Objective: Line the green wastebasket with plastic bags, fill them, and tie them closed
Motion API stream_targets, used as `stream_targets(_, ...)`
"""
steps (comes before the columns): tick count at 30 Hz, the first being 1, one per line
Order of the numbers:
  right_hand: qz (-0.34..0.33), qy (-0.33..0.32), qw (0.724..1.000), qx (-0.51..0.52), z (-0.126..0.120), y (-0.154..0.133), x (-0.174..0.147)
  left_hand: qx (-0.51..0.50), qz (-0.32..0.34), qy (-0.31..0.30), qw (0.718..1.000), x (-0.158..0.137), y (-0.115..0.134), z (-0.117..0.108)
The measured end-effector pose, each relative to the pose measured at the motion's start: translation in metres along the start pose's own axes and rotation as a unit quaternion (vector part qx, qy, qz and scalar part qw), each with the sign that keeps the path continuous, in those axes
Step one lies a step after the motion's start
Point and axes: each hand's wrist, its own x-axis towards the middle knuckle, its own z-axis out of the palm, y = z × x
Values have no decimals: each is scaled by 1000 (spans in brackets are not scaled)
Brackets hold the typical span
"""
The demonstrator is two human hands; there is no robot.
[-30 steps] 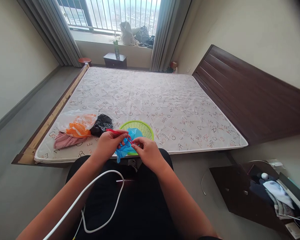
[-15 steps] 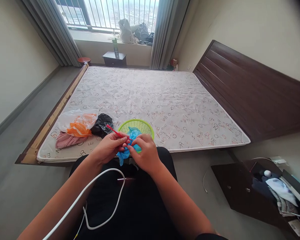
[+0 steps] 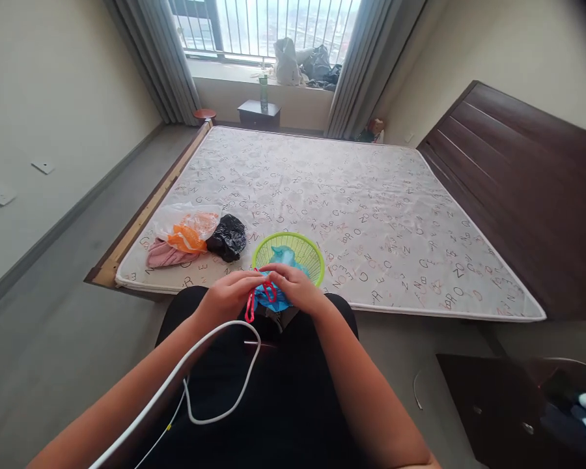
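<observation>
Close together above my lap, both hands work on a thin blue plastic bag (image 3: 275, 301) with a red drawstring (image 3: 250, 307). My left hand (image 3: 230, 294) is closed at the bag's left side, and two red loops hang below its fingers. On the other side my right hand (image 3: 295, 284) is closed on the bag, its fingertips meeting those of the left. The exact grip of the fingers is partly hidden. Just beyond the hands, a light green mesh basket (image 3: 315, 251) stands at the mattress edge, with lighter blue plastic inside it.
The bare mattress (image 3: 312, 176) carries a black plastic bag (image 3: 228, 238), an orange and clear plastic bag (image 3: 188, 238) and a pink cloth (image 3: 168, 254) on its left. A white cable (image 3: 200, 345) loops over my lap. A dark cabinet (image 3: 473, 391) stands at lower right.
The view has swung left. The red drawstring, which stuck out up and left from the left hand, now hangs down in loops. Both hands have turned knuckles up and drawn together.
</observation>
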Motion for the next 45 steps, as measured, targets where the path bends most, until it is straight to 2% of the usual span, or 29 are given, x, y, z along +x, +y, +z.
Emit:
stream_targets(2, 11, -3, 997, 71, 5, 2, 4, 4, 61, 15, 998, -10, -5, 11)
stream_targets(4, 39, -23, 990, 135, 11, 3, 6, 5, 95, 4, 995, -15, -7, 18)
stream_targets(7, 85, -48, 982, 159, 17, 9, 7, 10, 89, -55, 994, -18, -6, 20)
stream_targets(9, 99, -6, 985, 143, 18, 15, 8, 15, 69, -98, 993, -19, -6, 20)
stream_targets(11, 84, 104, 980, 146, 17, 22, 10, 2, 48, -127, 991, -24, -8, 20)
stream_targets(13, 69, 186, 962, 187, 11, 26, 11, -25, 12, -125, 992, -31, -12, 21)
stream_targets(15, 66, 217, 948, 221, -1, 27, 12, -70, -38, -86, 993, -40, -16, 23)
stream_targets(17, 63, 246, 944, 210, -17, 26, 10, -127, -89, -30, 987, -50, -20, 24)
stream_targets(20, 36, 338, 927, 156, -42, 22, 2, -195, -179, 65, 962, -61, -24, 25)
stream_targets(22, 30, 364, 919, 149, -55, 21, -6, -224, -236, 108, 939, -65, -28, 26)
stream_targets(25, 43, 348, 926, 140, -67, 23, -19, -293, -296, 124, 901, -66, -39, 27)
stream_targets(28, 54, 381, 920, 79, -76, 25, -29, -338, -361, 128, 860, -64, -59, 23)
stream_targets(29, 55, 399, 913, 64, -78, 24, -32, -334, -374, 122, 856, -63, -66, 22)
stream_targets(31, 44, 423, 903, 60, -73, 17, -36, -303, -376, 87, 871, -60, -75, 21)
stream_targets(33, 22, 411, 909, 72, -54, 4, -38, -257, -343, 39, 903, -59, -76, 26)
stream_targets(36, 28, 282, 958, 47, -2, -25, -40, -203, -264, -32, 942, -57, -62, 51)
stream_targets(38, 16, 204, 979, -7, 33, -49, -41, -170, -237, -80, 953, -56, -51, 72)
stream_targets(40, -30, 129, 990, -51, 59, -71, -42, -162, -255, -93, 949, -51, -46, 91)
stream_targets(42, -83, 56, 988, -120, 69, -83, -44, -214, -301, -54, 928, -39, -51, 100)
stream_targets(43, -108, 45, 980, -160, 69, -83, -45, -251, -320, -27, 913, -31, -57, 100)
stream_targets(45, -150, 104, 956, -231, 61, -70, -45, -314, -339, 20, 887, -8, -71, 91)
